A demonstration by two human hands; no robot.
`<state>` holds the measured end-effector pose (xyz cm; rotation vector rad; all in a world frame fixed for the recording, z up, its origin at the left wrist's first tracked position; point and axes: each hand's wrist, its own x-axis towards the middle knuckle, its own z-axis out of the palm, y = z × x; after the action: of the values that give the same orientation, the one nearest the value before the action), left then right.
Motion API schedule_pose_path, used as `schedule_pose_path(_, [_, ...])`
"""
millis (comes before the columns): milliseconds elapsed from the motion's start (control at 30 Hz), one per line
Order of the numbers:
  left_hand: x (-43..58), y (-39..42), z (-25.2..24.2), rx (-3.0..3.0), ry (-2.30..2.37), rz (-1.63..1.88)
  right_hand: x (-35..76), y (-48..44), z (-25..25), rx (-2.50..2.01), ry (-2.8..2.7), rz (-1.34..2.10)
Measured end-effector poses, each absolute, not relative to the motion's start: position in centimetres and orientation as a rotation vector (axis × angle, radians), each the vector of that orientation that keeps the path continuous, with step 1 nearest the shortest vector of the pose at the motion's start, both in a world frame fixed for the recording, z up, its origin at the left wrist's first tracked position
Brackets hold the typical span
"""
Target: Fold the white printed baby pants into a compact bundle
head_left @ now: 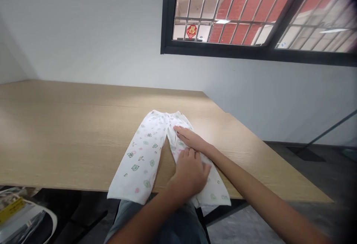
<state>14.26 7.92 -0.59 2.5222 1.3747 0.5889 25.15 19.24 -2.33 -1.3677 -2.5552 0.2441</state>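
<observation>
The trousers (145, 151), white with a small printed pattern, lie flat on the worktop (69, 136). The waistband points away from the person. The two legs spread apart toward the near edge, and both hems hang slightly over that edge.

Left hand (191, 173): released, palm down, fingers together. It rests flat on the lower half of the trouser leg on the person's right side. It grasps nothing.

Right hand (191, 139): released, palm down, fingers extended and pointing toward the crotch seam. It rests flat on the upper half of the same leg, just beyond the left hand. The two hands are almost touching.

Arm pose: the left forearm enters from the lower centre and angles up to the right. The right forearm enters from the lower right corner and runs diagonally over the near edge of the worktop.

Open room: the other trouser leg lies uncovered. Bare worktop extends well to the left and behind the trousers. The right-hand edge of the worktop runs diagonally, near the waistband side, with grey floor (320, 169) beyond it. A barred window (251, 13) sits in the wall above.
</observation>
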Motion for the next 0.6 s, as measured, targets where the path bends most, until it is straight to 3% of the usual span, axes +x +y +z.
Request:
schedule_pose_path(133, [16.6,5.1,-3.1,2.531,1.437,0.543,24.8,21.5,-2.6,-1.402,-2.556,0.208])
schedule_pose_path(300, [16.4,1.1,-5.7,2.733,1.468,0.723,24.4,25.6,-2.8,-1.639,-2.32,0.191])
schedule_pose_path(600, [14.6,3.5,-4.2,2.66,1.322,0.823,25.5,26.1,-2.3,-1.687,-1.897,0.292])
